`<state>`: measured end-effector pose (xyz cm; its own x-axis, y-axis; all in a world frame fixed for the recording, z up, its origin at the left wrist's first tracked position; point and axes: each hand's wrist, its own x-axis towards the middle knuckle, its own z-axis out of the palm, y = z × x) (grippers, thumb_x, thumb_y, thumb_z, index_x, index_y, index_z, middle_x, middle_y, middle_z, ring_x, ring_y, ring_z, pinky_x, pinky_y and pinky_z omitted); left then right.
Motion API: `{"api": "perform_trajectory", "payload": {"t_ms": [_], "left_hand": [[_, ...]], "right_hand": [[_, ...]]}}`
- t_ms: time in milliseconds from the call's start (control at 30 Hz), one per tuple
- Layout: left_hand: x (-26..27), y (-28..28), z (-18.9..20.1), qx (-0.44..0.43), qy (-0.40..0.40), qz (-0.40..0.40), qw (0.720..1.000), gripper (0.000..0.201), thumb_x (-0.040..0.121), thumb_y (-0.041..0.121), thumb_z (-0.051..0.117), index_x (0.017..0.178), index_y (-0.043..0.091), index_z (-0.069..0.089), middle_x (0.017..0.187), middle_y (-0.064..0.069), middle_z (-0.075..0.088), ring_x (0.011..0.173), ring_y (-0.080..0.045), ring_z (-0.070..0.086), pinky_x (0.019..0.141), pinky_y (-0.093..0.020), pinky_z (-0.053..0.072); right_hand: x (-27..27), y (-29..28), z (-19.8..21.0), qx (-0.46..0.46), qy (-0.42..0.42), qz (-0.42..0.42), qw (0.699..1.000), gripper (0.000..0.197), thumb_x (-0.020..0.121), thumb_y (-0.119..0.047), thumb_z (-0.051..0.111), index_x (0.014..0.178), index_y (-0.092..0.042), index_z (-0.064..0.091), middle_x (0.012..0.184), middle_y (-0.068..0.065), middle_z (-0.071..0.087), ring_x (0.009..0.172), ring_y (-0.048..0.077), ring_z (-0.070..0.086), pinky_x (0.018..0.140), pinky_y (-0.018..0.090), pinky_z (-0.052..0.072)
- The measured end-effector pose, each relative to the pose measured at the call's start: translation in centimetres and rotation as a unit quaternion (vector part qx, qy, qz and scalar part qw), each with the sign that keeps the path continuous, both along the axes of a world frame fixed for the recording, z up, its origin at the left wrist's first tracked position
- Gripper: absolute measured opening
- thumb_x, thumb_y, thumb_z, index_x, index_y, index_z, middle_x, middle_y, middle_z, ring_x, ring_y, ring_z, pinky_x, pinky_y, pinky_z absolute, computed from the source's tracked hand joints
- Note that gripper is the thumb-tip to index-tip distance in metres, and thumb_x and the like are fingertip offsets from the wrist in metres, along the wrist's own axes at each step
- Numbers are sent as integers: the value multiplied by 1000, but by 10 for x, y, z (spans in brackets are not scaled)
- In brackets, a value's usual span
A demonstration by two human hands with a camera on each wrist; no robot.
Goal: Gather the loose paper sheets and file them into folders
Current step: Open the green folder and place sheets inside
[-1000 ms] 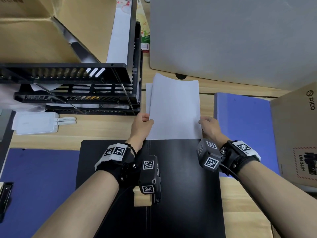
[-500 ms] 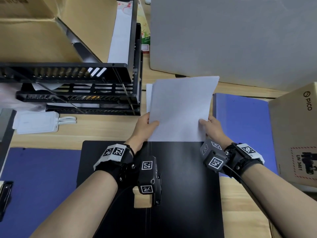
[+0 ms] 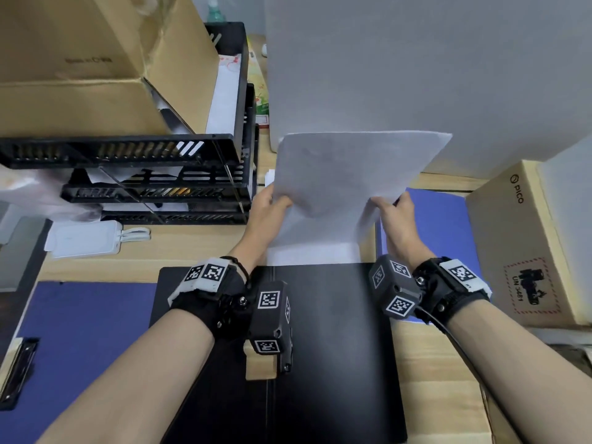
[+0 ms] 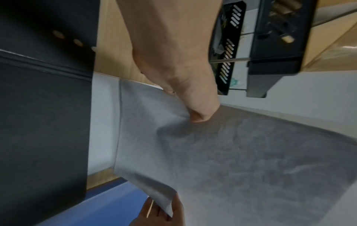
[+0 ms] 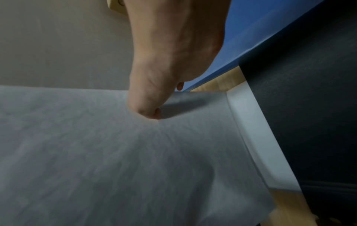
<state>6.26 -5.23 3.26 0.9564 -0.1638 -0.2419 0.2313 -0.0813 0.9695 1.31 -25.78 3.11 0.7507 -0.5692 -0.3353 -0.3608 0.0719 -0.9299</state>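
A white paper sheet (image 3: 346, 174) is lifted off the desk, its far edge raised and tilted. My left hand (image 3: 272, 203) pinches its left edge, thumb on top (image 4: 199, 113). My right hand (image 3: 390, 206) pinches its right edge, thumb on top (image 5: 148, 110). More white sheets (image 3: 314, 253) lie flat underneath on the desk, touching the far edge of the black folder (image 3: 326, 347) that lies open in front of me. A blue folder (image 3: 442, 225) lies to the right, another blue folder (image 3: 80, 331) at the near left.
A black stacked letter tray (image 3: 144, 174) holding cardboard boxes stands at the left. A Pico cardboard box (image 3: 525, 245) stands at the right, a large grey box (image 3: 416, 75) behind. A white power bank (image 3: 83, 240) lies by the tray. A black clip (image 3: 16, 370) sits at the left edge.
Both hands have lifted the top sheet off the pile; its far edge has risen and swung towards me, and the hands have moved slightly away from me.
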Motion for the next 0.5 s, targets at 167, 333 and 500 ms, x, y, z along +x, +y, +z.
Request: {"api": "perform_trajectory", "payload": {"t_ms": [167, 333, 500], "left_hand": [[-6, -2, 29, -40, -29, 33, 998, 25, 80, -1, 51, 94, 15, 63, 95, -1, 64, 85, -9, 57, 81, -27, 45], [-23, 3, 48, -63, -41, 52, 996, 26, 72, 7, 48, 87, 20, 64, 96, -5, 66, 86, -15, 58, 76, -31, 46], [-47, 8, 45, -48, -40, 58, 996, 39, 77, -14, 44, 90, 17, 63, 88, 1, 67, 83, -13, 60, 75, -27, 48]], "right_hand": [[-9, 4, 30, -24, -74, -28, 997, 25, 91, -8, 57, 106, -13, 36, 86, -3, 47, 73, 4, 47, 53, 4, 37], [-27, 12, 57, 2, -130, -23, 991, 27, 90, -5, 49, 103, -24, 36, 95, -3, 52, 82, 5, 52, 68, 14, 41], [-56, 19, 56, -4, -125, 4, 992, 25, 88, 3, 46, 104, -14, 55, 92, -6, 62, 77, 0, 58, 67, 10, 46]]}}
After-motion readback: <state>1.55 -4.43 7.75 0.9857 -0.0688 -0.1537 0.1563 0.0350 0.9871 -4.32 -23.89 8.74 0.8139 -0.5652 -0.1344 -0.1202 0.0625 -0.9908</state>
